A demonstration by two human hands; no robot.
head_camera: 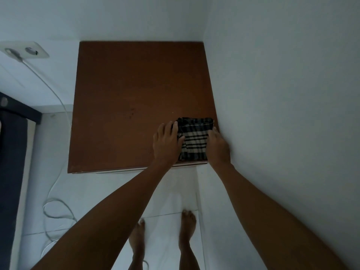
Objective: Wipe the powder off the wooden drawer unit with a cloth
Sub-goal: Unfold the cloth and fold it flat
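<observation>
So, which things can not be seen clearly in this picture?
- Head view: powder on the drawer unit; too dim, only faint specks.
- Drawer fronts: hidden under the top.
- Cloth edges: covered by the left hand and right hand.
- Cable: cut off at the bottom edge.

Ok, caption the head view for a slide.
Both hands, left hand and right hand, press a folded plaid cloth onto the wooden drawer unit.

Powder on drawer unit top [124,98]: dim light, too faint to tell. Cloth [194,141] side edges hidden under left hand [167,143] and right hand [218,147]. Drawer fronts out of sight below top. Dark furniture [11,152] at 9 o'clock cut by edge. Cable [56,209] end hidden behind forearm.
</observation>
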